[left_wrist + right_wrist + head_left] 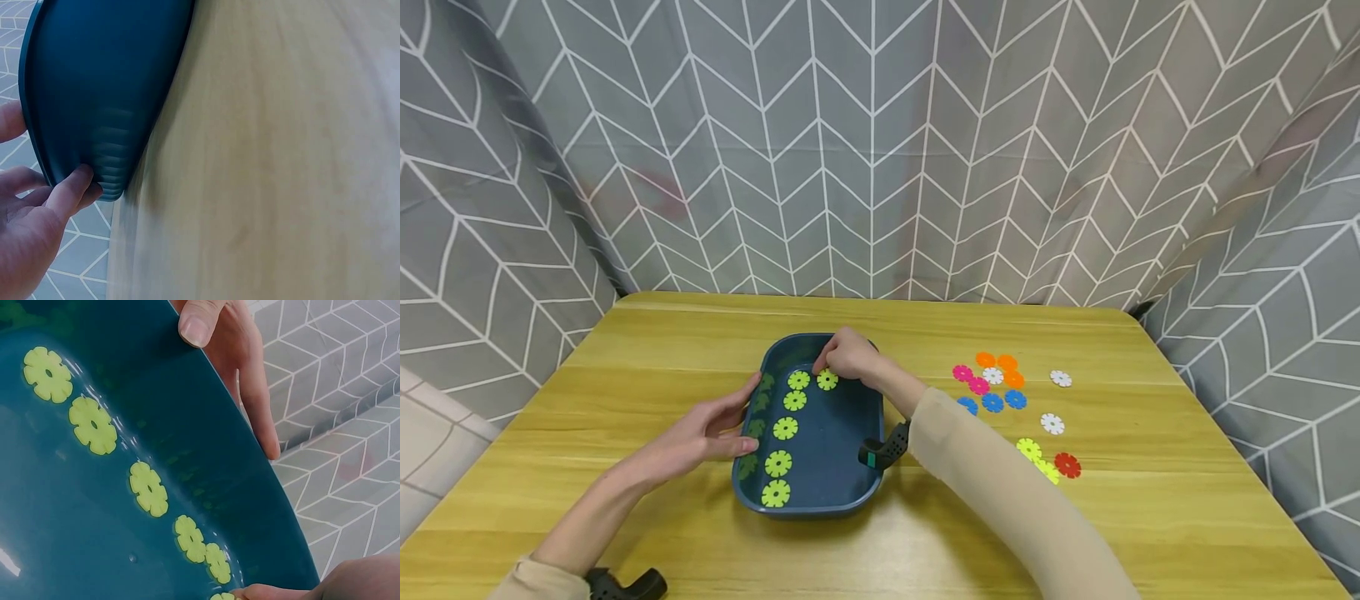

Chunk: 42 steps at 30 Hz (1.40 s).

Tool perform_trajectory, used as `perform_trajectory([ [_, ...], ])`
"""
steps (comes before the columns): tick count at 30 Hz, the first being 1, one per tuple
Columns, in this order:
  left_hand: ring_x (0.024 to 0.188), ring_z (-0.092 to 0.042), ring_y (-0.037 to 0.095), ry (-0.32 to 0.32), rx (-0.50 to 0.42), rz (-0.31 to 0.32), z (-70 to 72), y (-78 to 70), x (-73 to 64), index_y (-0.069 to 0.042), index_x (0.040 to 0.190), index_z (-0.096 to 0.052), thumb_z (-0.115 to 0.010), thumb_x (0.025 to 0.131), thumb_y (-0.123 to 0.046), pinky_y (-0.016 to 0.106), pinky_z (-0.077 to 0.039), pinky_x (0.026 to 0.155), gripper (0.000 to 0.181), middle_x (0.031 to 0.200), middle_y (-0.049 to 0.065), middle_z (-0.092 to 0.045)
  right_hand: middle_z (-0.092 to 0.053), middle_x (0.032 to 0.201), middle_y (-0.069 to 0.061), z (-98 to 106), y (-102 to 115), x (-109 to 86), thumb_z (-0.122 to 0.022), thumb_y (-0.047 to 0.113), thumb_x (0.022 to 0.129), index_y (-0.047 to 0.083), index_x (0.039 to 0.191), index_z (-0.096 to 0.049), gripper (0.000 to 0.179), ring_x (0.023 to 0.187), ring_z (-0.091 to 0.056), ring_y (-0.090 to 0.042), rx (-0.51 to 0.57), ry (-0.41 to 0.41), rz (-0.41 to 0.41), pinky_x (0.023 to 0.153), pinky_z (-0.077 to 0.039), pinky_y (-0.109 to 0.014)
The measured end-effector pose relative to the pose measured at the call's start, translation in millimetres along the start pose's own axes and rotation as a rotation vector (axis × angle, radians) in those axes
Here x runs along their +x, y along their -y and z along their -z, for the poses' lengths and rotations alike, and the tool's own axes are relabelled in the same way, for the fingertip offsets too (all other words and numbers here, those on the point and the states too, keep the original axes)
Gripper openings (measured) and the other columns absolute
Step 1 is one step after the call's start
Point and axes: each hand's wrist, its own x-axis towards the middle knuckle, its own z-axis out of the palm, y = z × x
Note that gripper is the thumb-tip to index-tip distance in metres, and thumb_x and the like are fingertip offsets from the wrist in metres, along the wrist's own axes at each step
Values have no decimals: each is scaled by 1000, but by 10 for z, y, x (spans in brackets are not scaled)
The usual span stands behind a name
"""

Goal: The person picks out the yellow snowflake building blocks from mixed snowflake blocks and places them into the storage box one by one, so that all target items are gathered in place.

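Note:
My left hand [724,427] holds a dark blue plastic basin [808,507] by its left side. Its thumb rests over the rim, and in the left wrist view the fingers [72,190] lie against the outer wall. Several yellow-green notched plastic discs [786,428] lie flat in a row along the basin's left side. At the far end, my right hand [847,354] reaches inside, a fingertip touching another yellow-green disc [827,380]. The right wrist view shows that disc [222,596] only at the bottom edge, so whether the fingers pinch it cannot be told.
On the wooden table [1150,400], right of the basin, lie loose notched discs: orange [1007,362], pink [962,373], blue [992,402], white [1052,423], yellow [1028,449] and red [1067,465]. A grey patterned curtain [872,150] hangs behind and at both sides.

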Motion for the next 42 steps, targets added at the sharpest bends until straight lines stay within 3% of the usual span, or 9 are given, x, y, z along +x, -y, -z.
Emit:
perform_trajectory([
  [6, 146, -22, 51, -6, -1, -3, -5, -1, -3, -2, 160, -4, -63, 97, -14, 19, -47, 101, 87, 163, 30, -6, -69, 121, -12, -7, 11, -19, -49, -1, 96, 2, 98, -80, 31, 93, -59, -20, -4, -25, -16, 77, -44, -29],
  [11, 146, -21, 51, -4, -12, 6, -7, -6, -8, -2, 160, -3, -63, 97, -14, 14, -45, 98, 87, 164, 29, -5, -71, 117, -11, -25, 16, -30, -49, 0, 97, 2, 98, -80, 31, 109, -63, -25, 10, -52, -20, 94, -52, -36],
  [15, 146, -20, 51, 4, -24, 6, -9, -10, -7, -3, 160, -2, -62, 97, -14, 15, -45, 98, 87, 164, 30, -5, -73, 112, -11, -35, 15, -38, -50, 0, 97, 1, 98, -79, 29, 109, -64, -26, 26, -73, -14, 98, -52, -40],
  [25, 147, -19, 50, -3, -14, 5, -20, -13, 3, -3, 160, -4, -63, 97, -14, 17, -46, 101, 87, 164, 28, -4, -74, 109, -12, -39, 11, -53, -55, 4, 98, -1, 98, -79, 25, 104, -66, -25, 44, -92, -6, 94, -54, -37],
  [29, 147, -20, 50, -7, 5, 1, -23, -13, 5, -2, 160, -4, -63, 97, -15, 25, -47, 104, 87, 164, 28, -4, -75, 107, -11, -22, 16, -58, -55, 4, 98, 0, 97, -79, 25, 101, -67, -24, 45, -93, 1, 92, -55, -36],
  [37, 146, -21, 51, 6, -36, 9, -15, -10, -2, -2, 160, -3, -62, 98, -14, 14, -45, 97, 86, 163, 30, -7, -75, 106, -16, 44, 40, -71, -46, -4, 98, -5, 101, -75, 30, 102, -70, -26, 208, -14, 17, 94, -56, -37],
  [42, 146, -20, 51, 9, -40, 2, -6, 0, -8, -3, 160, -2, -61, 98, -13, 14, -46, 97, 86, 163, 30, -8, -72, 112, -22, 102, 75, -140, -40, -10, 96, -10, 109, -71, 33, 108, -69, -32, 302, 58, 46, 96, -56, -40],
])
